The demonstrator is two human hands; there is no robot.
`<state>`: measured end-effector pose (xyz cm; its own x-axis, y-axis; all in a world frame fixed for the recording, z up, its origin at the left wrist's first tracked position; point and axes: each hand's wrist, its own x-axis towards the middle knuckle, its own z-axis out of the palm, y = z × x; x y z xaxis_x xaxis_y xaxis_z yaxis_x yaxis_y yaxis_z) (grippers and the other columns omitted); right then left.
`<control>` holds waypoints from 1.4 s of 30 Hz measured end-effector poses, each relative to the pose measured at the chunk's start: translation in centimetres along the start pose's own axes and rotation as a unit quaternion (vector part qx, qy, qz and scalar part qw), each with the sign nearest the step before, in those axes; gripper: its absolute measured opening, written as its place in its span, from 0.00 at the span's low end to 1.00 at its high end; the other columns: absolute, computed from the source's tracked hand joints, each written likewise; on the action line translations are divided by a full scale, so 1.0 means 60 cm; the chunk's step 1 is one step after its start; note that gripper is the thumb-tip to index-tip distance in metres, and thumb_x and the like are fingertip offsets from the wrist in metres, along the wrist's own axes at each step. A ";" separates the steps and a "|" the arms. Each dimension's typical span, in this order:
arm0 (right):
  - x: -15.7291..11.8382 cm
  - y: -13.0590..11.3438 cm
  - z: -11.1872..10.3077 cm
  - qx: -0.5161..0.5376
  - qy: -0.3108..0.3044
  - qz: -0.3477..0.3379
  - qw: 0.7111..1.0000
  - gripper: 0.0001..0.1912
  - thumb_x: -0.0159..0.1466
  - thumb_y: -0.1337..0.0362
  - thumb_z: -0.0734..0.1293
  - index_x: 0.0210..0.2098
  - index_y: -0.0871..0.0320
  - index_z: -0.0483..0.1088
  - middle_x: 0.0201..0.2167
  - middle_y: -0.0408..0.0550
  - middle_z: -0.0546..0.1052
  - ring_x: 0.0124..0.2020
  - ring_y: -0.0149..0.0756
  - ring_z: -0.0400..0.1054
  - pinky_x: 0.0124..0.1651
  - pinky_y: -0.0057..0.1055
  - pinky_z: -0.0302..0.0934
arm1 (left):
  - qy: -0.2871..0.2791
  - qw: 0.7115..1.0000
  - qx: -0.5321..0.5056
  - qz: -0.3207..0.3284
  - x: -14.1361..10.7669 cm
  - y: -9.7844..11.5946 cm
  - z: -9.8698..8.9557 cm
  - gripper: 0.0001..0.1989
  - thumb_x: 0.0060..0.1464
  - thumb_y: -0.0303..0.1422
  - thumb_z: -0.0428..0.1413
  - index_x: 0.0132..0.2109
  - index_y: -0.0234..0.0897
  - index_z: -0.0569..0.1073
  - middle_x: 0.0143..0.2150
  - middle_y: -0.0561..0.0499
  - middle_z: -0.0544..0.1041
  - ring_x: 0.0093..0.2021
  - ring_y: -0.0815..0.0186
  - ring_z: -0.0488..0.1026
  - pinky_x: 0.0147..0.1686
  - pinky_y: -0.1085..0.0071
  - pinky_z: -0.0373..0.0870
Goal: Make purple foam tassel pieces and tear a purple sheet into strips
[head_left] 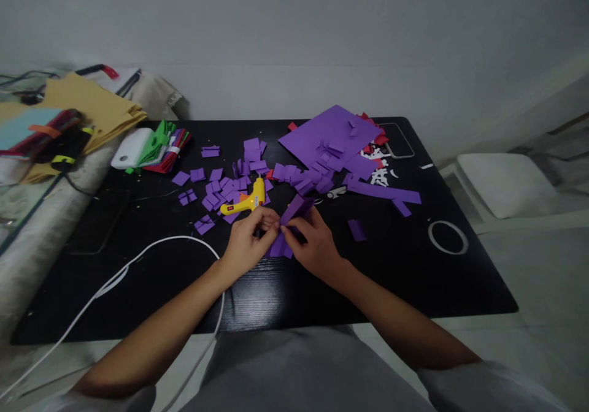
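Observation:
Both my hands meet over the middle of the black table around a folded piece of purple paper [298, 208]. My right hand [317, 243] pinches the paper from the right, thumb in front. My left hand [251, 240] has its fingertips closed at the paper's left edge; exactly what they grip there is too small to make out. Just beyond my left hand lies a yellow hot glue gun [246, 201], nozzle pointing away. Scissors [337, 192] rest beyond my right hand, partly by purple scraps. Small purple paper squares [221, 191] are scattered past both hands.
A large purple sheet [334, 131] lies at the back, over red pieces. White scraps [380, 173], a purple strip [386, 191] and a tape-like ring [448, 237] are on the right. A white cable [151, 249] loops at left, below bundled coloured paper [161, 148]. A stool [504, 182] stands right.

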<state>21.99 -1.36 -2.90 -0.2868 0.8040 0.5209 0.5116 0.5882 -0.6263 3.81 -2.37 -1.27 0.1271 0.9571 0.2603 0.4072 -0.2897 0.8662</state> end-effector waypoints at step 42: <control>0.006 0.000 -0.005 0.051 0.005 -0.033 0.998 0.14 0.67 0.73 0.65 0.49 0.54 0.76 0.58 0.57 0.69 0.50 0.41 0.74 0.55 0.42 0.73 | 0.024 0.998 -0.030 -0.056 0.000 0.002 0.002 0.06 0.59 0.34 0.61 0.41 0.38 0.72 0.33 0.55 0.72 0.29 0.71 0.67 0.31 0.74 0.64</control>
<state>22.16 -1.08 -2.55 -0.3092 0.7632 0.5674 0.4070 0.6454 -0.6464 3.98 -2.38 -1.25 0.0400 0.9829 0.1799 0.3611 -0.1821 0.9146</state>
